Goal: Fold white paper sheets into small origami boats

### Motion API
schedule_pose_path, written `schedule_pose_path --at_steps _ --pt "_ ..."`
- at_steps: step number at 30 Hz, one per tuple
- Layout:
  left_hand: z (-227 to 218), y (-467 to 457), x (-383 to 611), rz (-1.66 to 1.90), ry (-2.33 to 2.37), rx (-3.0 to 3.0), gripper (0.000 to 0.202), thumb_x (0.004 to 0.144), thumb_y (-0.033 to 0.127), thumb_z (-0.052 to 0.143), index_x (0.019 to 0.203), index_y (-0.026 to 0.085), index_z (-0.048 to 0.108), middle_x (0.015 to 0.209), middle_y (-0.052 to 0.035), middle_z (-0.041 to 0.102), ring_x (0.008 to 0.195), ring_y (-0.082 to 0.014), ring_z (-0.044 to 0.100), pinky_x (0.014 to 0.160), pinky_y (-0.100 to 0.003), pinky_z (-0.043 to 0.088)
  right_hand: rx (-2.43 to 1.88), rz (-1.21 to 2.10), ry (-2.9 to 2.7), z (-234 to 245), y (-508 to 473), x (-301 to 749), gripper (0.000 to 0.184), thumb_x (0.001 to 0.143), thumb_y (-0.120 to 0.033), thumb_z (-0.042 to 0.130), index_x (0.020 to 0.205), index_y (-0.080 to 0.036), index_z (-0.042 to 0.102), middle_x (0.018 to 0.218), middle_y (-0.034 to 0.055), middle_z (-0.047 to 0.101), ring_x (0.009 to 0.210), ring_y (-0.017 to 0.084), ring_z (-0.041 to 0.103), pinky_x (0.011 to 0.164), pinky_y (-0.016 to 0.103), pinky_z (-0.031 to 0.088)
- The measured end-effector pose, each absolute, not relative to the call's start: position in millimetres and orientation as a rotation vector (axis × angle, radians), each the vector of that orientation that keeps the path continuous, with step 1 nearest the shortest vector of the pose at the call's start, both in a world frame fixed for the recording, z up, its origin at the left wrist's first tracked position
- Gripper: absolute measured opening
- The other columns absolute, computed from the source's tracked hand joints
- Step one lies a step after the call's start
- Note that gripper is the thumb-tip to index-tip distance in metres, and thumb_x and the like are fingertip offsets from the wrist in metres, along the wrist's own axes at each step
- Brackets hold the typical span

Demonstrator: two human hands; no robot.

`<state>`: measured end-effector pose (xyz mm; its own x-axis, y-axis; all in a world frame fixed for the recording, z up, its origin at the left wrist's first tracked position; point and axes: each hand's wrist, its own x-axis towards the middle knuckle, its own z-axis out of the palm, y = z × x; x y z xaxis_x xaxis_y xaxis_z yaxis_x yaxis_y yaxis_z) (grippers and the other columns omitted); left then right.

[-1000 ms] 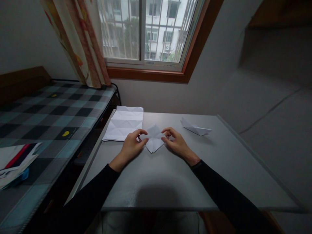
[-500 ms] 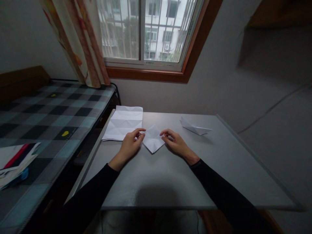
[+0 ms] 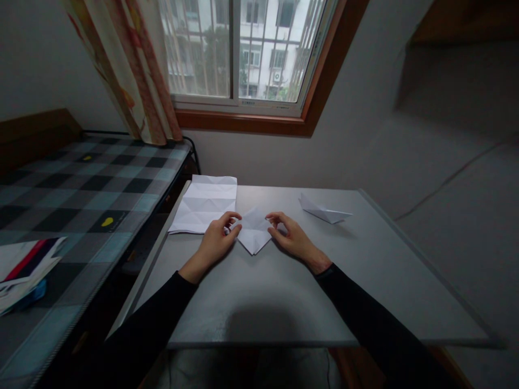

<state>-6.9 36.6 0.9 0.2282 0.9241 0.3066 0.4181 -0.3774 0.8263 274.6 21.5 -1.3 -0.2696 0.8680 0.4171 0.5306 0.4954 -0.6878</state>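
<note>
**Folded paper pinched between both hands at frame centre**

The folded paper [image 3: 254,233] lies on the tabletop [image 3: 284,292], its point toward the lower edge. The left hand [image 3: 214,243] and right hand [image 3: 294,237] flank it equally close, fingers closed on its left and right corners. A creased sheet [image 3: 205,204] lies upper left, a paper boat [image 3: 322,210] upper right.

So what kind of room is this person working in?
Most likely a bedroom at home: a bed with a checked cover stands beside the grey table, under a curtained window facing apartment blocks.
</note>
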Motion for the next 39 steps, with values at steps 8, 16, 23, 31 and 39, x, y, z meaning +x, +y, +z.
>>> schedule_pose_path --at_steps 8,16,23,31,39 --pt "-2 43 -9 1.110 1.248 1.831 0.020 0.095 0.038 0.070 0.101 0.022 0.081 0.096 -0.0046 0.080 0.087 -0.0215 0.070 0.074 -0.031 0.052 -0.980 0.499 -2.153 11 15 279 0.053 0.088 -0.017 0.077 0.140 -0.027 0.070 0.135 0.0112 0.077 0.127 0.032 0.072 0.115 0.050 0.052" --pt "2 39 -8 1.070 1.169 1.735 0.038 0.093 0.053 0.077 0.113 0.021 0.084 0.098 -0.0065 0.081 0.083 -0.0212 0.071 0.073 -0.031 0.054 -1.039 0.531 -2.038 4 26 280 0.025 0.111 -0.042 0.065 0.115 -0.026 0.083 0.112 0.0083 0.085 0.105 0.027 0.078 0.103 0.046 0.056" --pt "-3 40 -6 1.118 1.178 1.690 0.028 0.094 0.048 0.079 0.100 0.021 0.084 0.096 -0.0059 0.082 0.088 -0.0214 0.072 0.073 -0.029 0.052 -1.172 0.717 -1.735 -2 24 278 0.032 0.098 -0.038 0.078 0.127 -0.025 0.077 0.098 0.0025 0.077 0.093 0.023 0.073 0.088 0.037 0.056" --pt "-2 41 -7 1.128 1.174 1.683 0.028 0.093 0.046 0.082 0.105 0.020 0.084 0.090 -0.0047 0.080 0.085 -0.0216 0.073 0.076 -0.032 0.053 -1.186 0.760 -1.679 -5 29 280 0.036 0.093 -0.038 0.082 0.127 -0.025 0.081 0.090 0.0007 0.077 0.086 0.022 0.072 0.088 0.038 0.057" --pt "3 43 -10 1.432 1.029 2.035 0.008 0.100 0.032 0.080 0.103 0.026 0.086 0.103 -0.0061 0.075 0.102 -0.0239 0.071 0.096 -0.040 0.056 -1.040 0.377 -1.724 4 26 281 0.008 0.099 -0.035 0.083 0.100 -0.027 0.083 0.100 0.0054 0.083 0.097 0.027 0.076 0.095 0.045 0.060"
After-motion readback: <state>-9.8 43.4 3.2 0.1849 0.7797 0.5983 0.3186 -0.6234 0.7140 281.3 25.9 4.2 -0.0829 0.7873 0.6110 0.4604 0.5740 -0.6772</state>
